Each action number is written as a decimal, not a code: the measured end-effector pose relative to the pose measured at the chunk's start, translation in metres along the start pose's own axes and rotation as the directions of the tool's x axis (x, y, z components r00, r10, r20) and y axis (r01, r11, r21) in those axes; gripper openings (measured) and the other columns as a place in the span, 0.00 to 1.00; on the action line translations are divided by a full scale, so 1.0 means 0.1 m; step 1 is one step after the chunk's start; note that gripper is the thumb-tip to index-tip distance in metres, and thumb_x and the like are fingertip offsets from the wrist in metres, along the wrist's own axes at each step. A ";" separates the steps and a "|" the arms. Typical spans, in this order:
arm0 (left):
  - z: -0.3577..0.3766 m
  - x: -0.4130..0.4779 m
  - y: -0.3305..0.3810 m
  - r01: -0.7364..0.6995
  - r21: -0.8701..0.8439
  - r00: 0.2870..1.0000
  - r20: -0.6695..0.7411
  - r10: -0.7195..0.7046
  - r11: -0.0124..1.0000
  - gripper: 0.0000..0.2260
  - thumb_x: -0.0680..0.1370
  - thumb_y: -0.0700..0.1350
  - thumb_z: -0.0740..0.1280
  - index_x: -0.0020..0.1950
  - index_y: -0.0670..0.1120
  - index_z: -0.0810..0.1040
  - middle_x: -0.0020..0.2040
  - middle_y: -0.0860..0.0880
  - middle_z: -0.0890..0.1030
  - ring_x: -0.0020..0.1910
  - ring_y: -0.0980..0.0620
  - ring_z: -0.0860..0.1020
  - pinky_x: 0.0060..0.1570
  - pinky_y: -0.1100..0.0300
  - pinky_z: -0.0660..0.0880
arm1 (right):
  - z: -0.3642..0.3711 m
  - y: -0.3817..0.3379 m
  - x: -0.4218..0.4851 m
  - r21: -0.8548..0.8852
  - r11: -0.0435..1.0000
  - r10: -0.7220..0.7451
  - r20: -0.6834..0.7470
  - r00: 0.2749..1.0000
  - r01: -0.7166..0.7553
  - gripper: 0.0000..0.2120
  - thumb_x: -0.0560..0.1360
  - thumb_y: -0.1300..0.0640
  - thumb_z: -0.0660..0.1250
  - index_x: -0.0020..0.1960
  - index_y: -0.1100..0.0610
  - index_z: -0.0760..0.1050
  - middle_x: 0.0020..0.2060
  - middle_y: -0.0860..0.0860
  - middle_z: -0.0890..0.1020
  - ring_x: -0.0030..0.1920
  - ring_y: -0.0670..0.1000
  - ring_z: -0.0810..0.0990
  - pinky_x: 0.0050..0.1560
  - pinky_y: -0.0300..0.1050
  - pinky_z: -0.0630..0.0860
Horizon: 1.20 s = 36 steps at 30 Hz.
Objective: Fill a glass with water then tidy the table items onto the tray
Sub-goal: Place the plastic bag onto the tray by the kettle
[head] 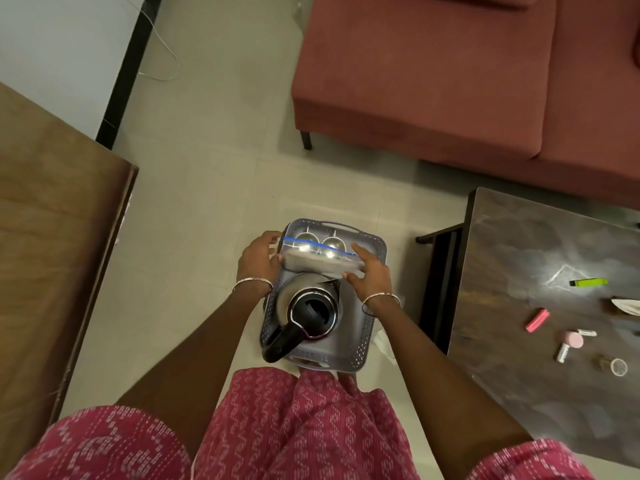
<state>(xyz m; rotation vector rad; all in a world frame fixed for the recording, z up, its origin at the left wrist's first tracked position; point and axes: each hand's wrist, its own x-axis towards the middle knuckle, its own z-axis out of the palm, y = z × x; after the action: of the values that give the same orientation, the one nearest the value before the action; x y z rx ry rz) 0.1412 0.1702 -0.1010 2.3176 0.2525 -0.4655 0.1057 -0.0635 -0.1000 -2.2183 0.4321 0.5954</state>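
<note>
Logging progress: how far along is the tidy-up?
Done: kettle and two steel cups sit in the grey tray. In hand: both hands, left and right, hold a zip bag over the tray. Left: small items on the dark table, such as a green marker. No filled glass visible.

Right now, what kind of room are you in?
Most likely a living room at home: a red sofa stands on a tiled floor, with a dark low table beside it holding small odds and ends.
</note>
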 end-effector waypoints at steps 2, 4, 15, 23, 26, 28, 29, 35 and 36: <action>-0.01 -0.04 0.02 0.017 0.008 1.000 -0.012 -0.017 1.000 0.20 0.75 0.34 0.66 0.66 0.47 0.73 0.59 0.48 0.79 0.52 0.48 0.80 0.55 0.57 0.74 | -0.01 0.00 -0.02 0.005 1.000 0.007 -0.004 1.000 -0.007 0.35 0.73 0.64 0.73 0.76 0.52 0.64 0.74 0.55 0.68 0.72 0.58 0.71 0.71 0.53 0.69; -0.02 -0.11 0.06 0.026 0.010 0.999 -0.038 -0.025 1.000 0.20 0.75 0.34 0.66 0.66 0.47 0.73 0.59 0.47 0.79 0.51 0.48 0.80 0.53 0.58 0.73 | -0.04 0.00 -0.07 0.005 1.000 0.014 -0.025 1.000 -0.014 0.36 0.73 0.64 0.72 0.77 0.53 0.63 0.75 0.55 0.67 0.72 0.58 0.70 0.71 0.55 0.70; -0.05 -0.70 0.49 -0.069 -0.002 0.983 -0.169 0.068 0.998 0.13 0.74 0.35 0.64 0.56 0.46 0.79 0.51 0.47 0.82 0.46 0.47 0.81 0.49 0.56 0.76 | -0.29 0.19 -0.86 0.089 0.991 0.110 -0.133 0.985 -0.098 0.23 0.73 0.65 0.70 0.68 0.58 0.75 0.64 0.58 0.78 0.62 0.58 0.79 0.65 0.54 0.74; 0.40 -1.42 1.06 -0.162 -0.085 0.987 -0.004 0.163 0.983 0.08 0.75 0.35 0.65 0.47 0.45 0.82 0.42 0.47 0.84 0.40 0.50 0.81 0.45 0.60 0.77 | -0.54 0.57 -1.58 0.160 0.982 0.133 -0.227 0.965 -0.098 0.16 0.74 0.65 0.70 0.61 0.57 0.79 0.58 0.56 0.81 0.51 0.56 0.82 0.54 0.45 0.77; 0.71 -1.78 1.23 -0.213 -0.051 0.975 0.058 0.215 0.976 0.08 0.74 0.35 0.66 0.46 0.45 0.82 0.42 0.47 0.84 0.41 0.50 0.81 0.45 0.62 0.74 | -0.72 0.85 -1.88 0.199 0.974 0.156 -0.257 0.954 -0.105 0.16 0.74 0.65 0.70 0.62 0.58 0.79 0.57 0.56 0.81 0.50 0.55 0.82 0.53 0.40 0.75; 0.92 -2.00 1.33 -0.229 -0.038 0.967 0.103 0.232 0.973 0.09 0.74 0.33 0.65 0.46 0.44 0.83 0.43 0.46 0.84 0.43 0.48 0.82 0.47 0.60 0.77 | -0.84 1.08 -2.07 0.201 0.972 0.172 -0.276 0.946 -0.118 0.16 0.74 0.64 0.69 0.61 0.58 0.79 0.55 0.56 0.83 0.49 0.54 0.83 0.50 0.33 0.71; 1.05 -2.13 1.39 -0.230 -0.033 0.964 0.129 0.232 0.973 0.09 0.74 0.33 0.65 0.46 0.43 0.83 0.44 0.46 0.85 0.43 0.47 0.82 0.48 0.57 0.78 | -0.90 1.23 -2.19 0.199 0.972 0.181 -0.283 0.942 -0.127 0.16 0.74 0.64 0.69 0.61 0.57 0.79 0.55 0.55 0.83 0.49 0.54 0.83 0.49 0.32 0.70; 1.85 -2.97 1.75 -0.178 -0.025 0.970 0.165 0.179 0.984 0.08 0.74 0.35 0.66 0.46 0.44 0.83 0.42 0.45 0.85 0.42 0.46 0.82 0.47 0.57 0.78 | -1.37 2.20 -2.89 0.265 0.951 0.247 -0.327 0.912 -0.162 0.15 0.74 0.65 0.67 0.58 0.58 0.82 0.48 0.57 0.86 0.49 0.57 0.84 0.55 0.45 0.77; 2.01 -3.12 1.82 -0.174 -0.043 0.968 0.176 0.179 0.984 0.09 0.74 0.34 0.65 0.45 0.44 0.83 0.41 0.45 0.85 0.42 0.46 0.83 0.47 0.56 0.78 | -1.46 2.38 -3.01 0.276 0.947 0.259 -0.339 0.904 -0.168 0.14 0.73 0.66 0.67 0.57 0.58 0.82 0.47 0.58 0.86 0.48 0.58 0.84 0.56 0.46 0.78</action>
<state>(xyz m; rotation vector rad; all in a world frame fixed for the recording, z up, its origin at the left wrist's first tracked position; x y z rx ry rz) -0.1385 -0.1135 0.0095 2.2300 -0.0344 -0.5721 -0.2193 -0.2920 0.0043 -2.0590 0.9076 0.2116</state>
